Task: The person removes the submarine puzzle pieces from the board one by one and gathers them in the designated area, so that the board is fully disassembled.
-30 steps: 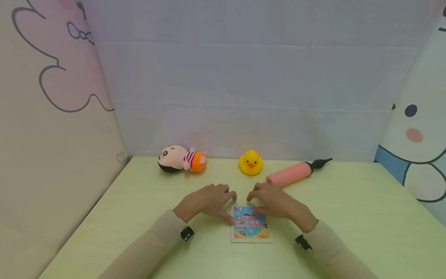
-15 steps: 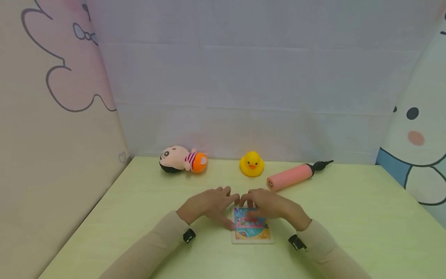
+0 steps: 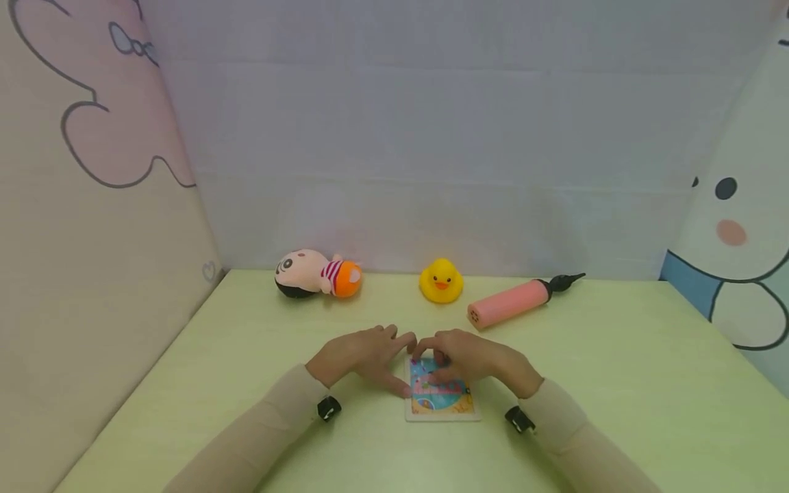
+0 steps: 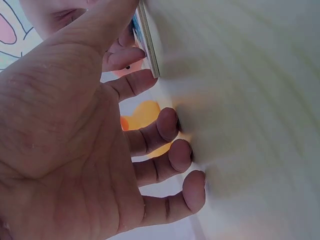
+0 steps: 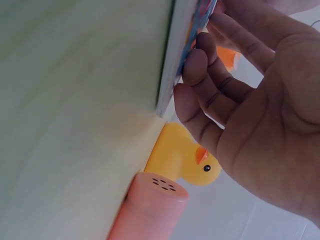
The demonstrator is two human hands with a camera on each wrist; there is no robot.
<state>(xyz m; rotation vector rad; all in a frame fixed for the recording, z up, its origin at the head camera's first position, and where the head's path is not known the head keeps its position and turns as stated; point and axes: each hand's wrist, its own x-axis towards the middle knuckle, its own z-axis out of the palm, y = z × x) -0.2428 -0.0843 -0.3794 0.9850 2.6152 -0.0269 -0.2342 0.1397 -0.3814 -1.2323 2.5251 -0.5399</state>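
Blue picture board, left edge against the loosely spread left hand, upper part beneath right hand, grip unclear.

The picture board shows blue, pink and orange.

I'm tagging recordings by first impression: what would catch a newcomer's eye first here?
Probably the bright yellow duck, sitting near the back of the pale table between the doll, lying to its left, and the pink pump to its right. Next, likely, the colorful picture board in front of the duck, with the left hand at its left edge and the right hand over its far part.
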